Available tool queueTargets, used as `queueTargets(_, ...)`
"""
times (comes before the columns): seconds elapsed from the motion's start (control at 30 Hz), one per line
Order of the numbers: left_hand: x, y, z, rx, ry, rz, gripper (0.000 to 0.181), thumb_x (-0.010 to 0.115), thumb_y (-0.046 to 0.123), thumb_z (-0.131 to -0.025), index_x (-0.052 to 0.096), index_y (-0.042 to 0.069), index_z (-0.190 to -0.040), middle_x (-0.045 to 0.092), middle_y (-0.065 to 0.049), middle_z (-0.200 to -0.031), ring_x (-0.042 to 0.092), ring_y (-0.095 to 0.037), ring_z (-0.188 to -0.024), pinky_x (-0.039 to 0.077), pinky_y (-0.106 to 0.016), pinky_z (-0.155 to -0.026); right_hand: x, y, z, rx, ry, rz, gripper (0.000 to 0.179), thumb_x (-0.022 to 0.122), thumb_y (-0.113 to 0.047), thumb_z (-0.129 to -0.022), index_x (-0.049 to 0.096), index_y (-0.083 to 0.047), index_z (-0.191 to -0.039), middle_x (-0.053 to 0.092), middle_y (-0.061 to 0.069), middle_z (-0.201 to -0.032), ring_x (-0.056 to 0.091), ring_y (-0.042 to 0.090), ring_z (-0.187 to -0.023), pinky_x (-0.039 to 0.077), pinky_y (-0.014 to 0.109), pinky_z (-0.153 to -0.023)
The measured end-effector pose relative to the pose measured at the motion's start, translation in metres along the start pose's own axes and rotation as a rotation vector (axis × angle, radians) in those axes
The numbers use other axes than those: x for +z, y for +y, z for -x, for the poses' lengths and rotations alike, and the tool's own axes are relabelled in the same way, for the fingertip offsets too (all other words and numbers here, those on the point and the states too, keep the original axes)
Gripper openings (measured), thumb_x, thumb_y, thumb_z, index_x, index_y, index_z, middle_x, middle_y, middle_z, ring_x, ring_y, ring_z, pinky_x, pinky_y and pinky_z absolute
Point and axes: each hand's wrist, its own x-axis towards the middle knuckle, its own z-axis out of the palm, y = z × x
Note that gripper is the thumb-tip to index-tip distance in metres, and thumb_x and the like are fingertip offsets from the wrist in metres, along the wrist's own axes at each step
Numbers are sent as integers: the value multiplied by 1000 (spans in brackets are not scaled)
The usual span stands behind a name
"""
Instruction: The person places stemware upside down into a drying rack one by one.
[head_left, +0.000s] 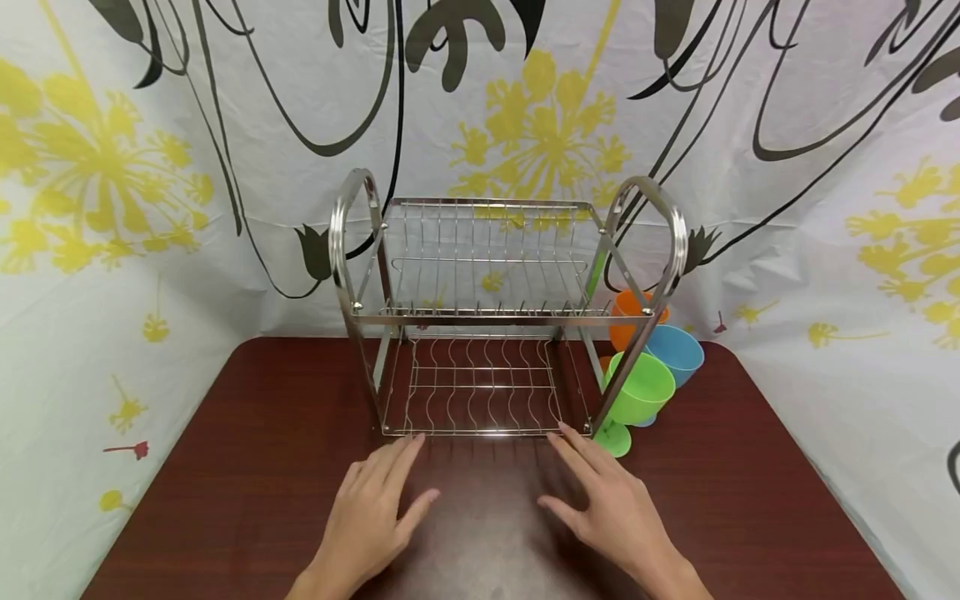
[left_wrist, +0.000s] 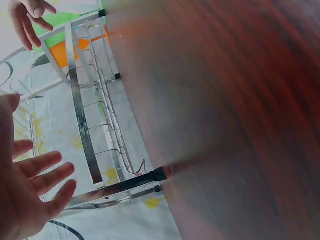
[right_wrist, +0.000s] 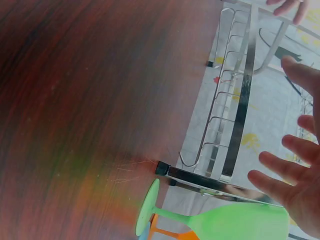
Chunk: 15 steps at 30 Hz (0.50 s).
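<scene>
A two-tier metal dish rack (head_left: 480, 319) stands at the back of the dark red-brown table, its lower tier a wavy wire shelf. In front of its left half is my left hand (head_left: 372, 504), fingers extended and thumb spread, holding nothing. My right hand (head_left: 615, 508) mirrors it before the rack's right half, also with nothing in it. In the head view, both sets of fingertips overlap the rack's lower front edge. From the left wrist view, the left hand (left_wrist: 37, 185) shows spread fingers beside the rack frame; the right hand (right_wrist: 295, 165) looks alike in its own view.
Right of the rack stand plastic goblets: a green one (head_left: 642, 390) in front, a blue one (head_left: 678, 354) behind it, and an orange one (head_left: 622, 321) partly hidden by the rack's side frame. A patterned white cloth (head_left: 292, 150) hangs behind and beside the table (head_left: 225, 492).
</scene>
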Motion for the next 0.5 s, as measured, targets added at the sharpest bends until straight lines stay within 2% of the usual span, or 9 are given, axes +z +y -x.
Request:
queueTargets(0.1, 1, -1, -3, 0, 89, 28, 60, 46, 50, -98, 52, 7, -139, 62, -11, -127, 60, -26, -111, 51, -39, -72, 1, 1, -1, -1, 58, -22, 78, 82, -45, -74, 52, -18, -141, 53, 2, -142, 60, 21, -117, 59, 40, -72)
queueTargets(0.23, -1, -3, -10, -18, 192, 57, 57, 47, 46, -99, 55, 5, -136, 64, -10, -122, 62, -26, -107, 51, -38, -65, 2, 2, -4, -25, 189, -47, 63, 66, -52, -87, 58, -14, -136, 59, 5, -136, 61, 22, -115, 58, 41, -73)
queueTargets(0.3, -3, -3, -14, -40, 229, 76, 55, 49, 44, -98, 56, 4, -135, 65, -11, -120, 63, -27, -105, 52, -40, -63, 2, 3, -7, -34, 264, -49, 60, 58, -55, -91, 61, -12, -133, 61, 6, -133, 63, 22, -112, 57, 42, -73)
queueTargets(0.37, -4, -4, -17, -63, 250, 92, 54, 51, 42, -97, 56, 3, -134, 65, -12, -118, 64, -28, -104, 52, -42, -62, 1, 4, -10, -31, 321, -58, 58, 56, -54, -92, 63, -11, -130, 63, 7, -131, 63, 24, -111, 56, 41, -75)
queueTargets(0.5, -7, -8, -22, -99, 287, 116, 54, 52, 41, -97, 56, 1, -132, 65, -13, -117, 64, -29, -101, 54, -46, -65, -2, 8, -14, -18, 394, -88, 56, 59, -51, -92, 65, -8, -126, 64, 10, -127, 64, 27, -109, 49, 22, -95)
